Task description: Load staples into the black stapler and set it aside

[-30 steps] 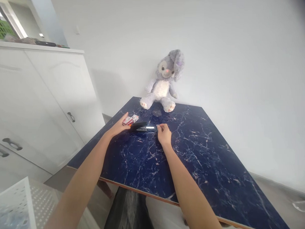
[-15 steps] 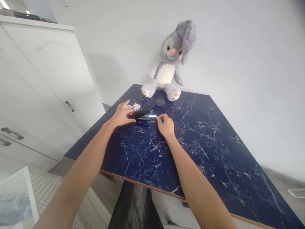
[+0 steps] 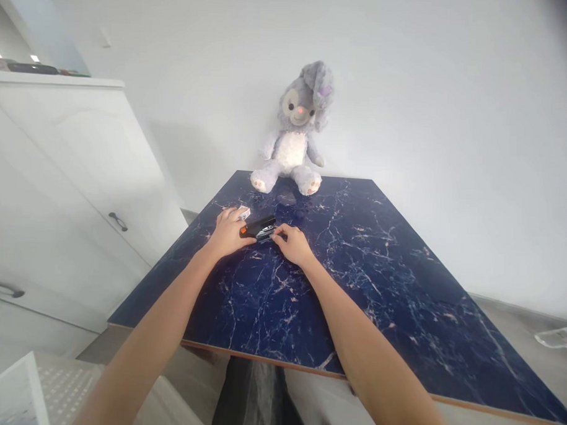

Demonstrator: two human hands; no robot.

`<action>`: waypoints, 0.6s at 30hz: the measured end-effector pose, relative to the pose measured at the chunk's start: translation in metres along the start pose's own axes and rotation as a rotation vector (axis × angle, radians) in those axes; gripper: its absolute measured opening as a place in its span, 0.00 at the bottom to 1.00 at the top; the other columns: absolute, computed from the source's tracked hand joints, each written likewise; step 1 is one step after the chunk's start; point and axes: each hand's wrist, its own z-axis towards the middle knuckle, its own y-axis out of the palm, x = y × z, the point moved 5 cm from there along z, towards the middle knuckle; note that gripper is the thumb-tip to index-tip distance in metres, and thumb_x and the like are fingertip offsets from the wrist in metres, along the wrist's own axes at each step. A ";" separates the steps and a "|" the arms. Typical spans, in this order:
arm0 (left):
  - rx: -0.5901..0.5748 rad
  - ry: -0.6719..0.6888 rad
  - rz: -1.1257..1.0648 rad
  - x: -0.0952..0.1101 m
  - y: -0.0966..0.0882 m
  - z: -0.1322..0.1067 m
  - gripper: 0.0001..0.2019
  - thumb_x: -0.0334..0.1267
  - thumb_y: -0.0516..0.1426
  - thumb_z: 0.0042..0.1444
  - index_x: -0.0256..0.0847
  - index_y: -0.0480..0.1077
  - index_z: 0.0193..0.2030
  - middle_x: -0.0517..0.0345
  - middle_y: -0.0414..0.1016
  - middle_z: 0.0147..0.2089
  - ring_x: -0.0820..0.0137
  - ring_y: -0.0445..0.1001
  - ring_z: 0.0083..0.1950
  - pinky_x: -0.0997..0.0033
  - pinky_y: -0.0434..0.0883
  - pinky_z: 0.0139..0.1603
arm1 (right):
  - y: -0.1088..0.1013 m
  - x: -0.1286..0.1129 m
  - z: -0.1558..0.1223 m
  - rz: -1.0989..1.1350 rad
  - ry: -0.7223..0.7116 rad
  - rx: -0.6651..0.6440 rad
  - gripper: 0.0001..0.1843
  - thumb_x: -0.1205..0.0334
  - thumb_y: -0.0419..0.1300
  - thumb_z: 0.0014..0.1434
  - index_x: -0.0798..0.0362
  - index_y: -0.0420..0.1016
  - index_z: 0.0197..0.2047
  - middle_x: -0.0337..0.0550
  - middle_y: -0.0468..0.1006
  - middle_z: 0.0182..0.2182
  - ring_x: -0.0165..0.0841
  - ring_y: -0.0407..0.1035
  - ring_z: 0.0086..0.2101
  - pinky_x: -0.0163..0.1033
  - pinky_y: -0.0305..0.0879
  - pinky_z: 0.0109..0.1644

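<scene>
On the dark blue marbled table (image 3: 355, 277), a black stapler (image 3: 263, 223) with an orange part at its left end lies at a slant, a shiny silvery strip showing along its near side. My left hand (image 3: 229, 230) grips its left end, thumb on the near side and fingers on the far side. At the other end, my right hand (image 3: 289, 240) is closed in a pinch against the silvery strip; anything small between those fingertips is hidden. A small white box with red print (image 3: 244, 212) sits just beyond my left fingers, partly covered by them.
A grey plush rabbit (image 3: 292, 148) sits at the table's back edge against the wall. White cabinets (image 3: 70, 186) stand to the left. A white-framed item (image 3: 36, 383) is at lower left, and a clear plastic item (image 3: 558, 337) lies at far right.
My right hand has moved left, closer to the stapler's body, and less of the silvery strip sticks out. The stapler now slants up to the right. The camera view has shifted slightly.
</scene>
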 end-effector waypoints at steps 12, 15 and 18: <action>0.160 -0.155 -0.106 0.007 -0.002 0.000 0.21 0.55 0.56 0.62 0.44 0.78 0.51 0.47 0.67 0.66 0.43 0.53 0.70 0.43 0.46 0.73 | -0.007 0.006 0.000 0.179 0.064 0.162 0.07 0.56 0.61 0.61 0.49 0.77 0.37 0.41 0.81 0.38 0.35 0.75 0.36 0.40 0.68 0.46; 0.222 -0.256 -0.072 -0.015 -0.015 -0.004 0.21 0.51 0.46 0.69 0.43 0.75 0.53 0.46 0.70 0.63 0.49 0.61 0.66 0.47 0.53 0.69 | -0.007 0.009 0.000 0.232 0.118 0.130 0.08 0.55 0.61 0.59 0.49 0.78 0.35 0.38 0.82 0.34 0.35 0.76 0.35 0.39 0.69 0.44; 0.260 -0.448 0.001 -0.048 -0.025 -0.013 0.24 0.54 0.49 0.66 0.40 0.74 0.55 0.39 0.74 0.56 0.44 0.65 0.62 0.43 0.58 0.64 | -0.007 0.006 -0.001 0.238 0.099 0.116 0.08 0.55 0.62 0.58 0.48 0.80 0.35 0.38 0.83 0.34 0.35 0.77 0.36 0.40 0.69 0.44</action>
